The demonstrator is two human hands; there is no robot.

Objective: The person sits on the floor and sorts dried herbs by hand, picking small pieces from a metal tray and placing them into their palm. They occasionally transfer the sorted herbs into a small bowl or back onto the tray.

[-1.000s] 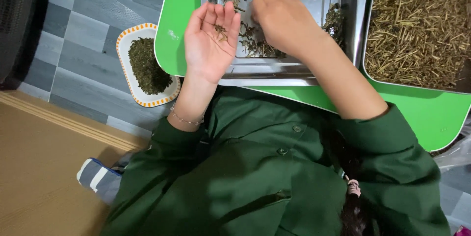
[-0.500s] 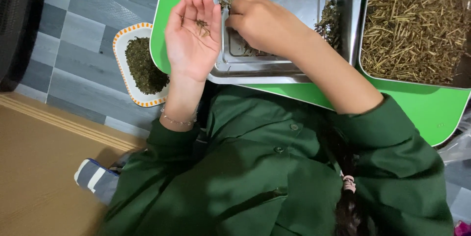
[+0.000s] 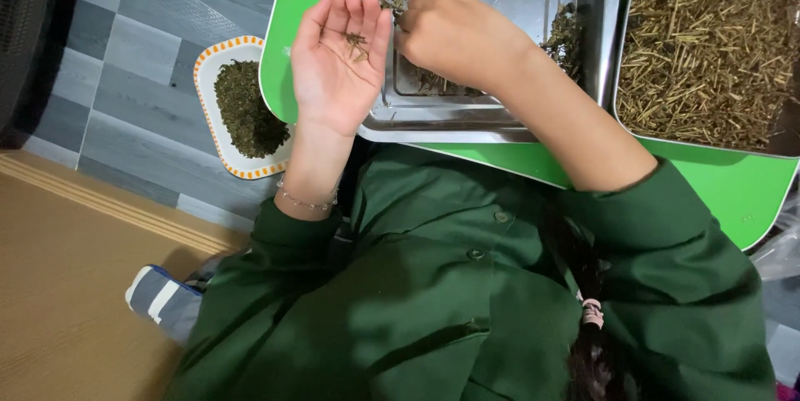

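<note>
Left hand (image 3: 337,64) flat, palm up, fingers spread, cupping a few dried stems (image 3: 357,43); nothing clamps them. Right hand (image 3: 454,34) curled at 3 o'clock of it, fingertips pinched on stems at the steel tray (image 3: 500,122) pile. Risk, my read: a tilted open palm lets stems slide off onto the green table (image 3: 300,1) or floor; loose pinch drops bits outside the tray. Count: two steel trays, the second (image 3: 708,43) full of cut stalks at 3 o'clock; one plate (image 3: 208,68) of dark leaf at 9 o'clock.

The right hand (image 3: 454,39) has shifted left, beside the left hand (image 3: 337,59).
</note>
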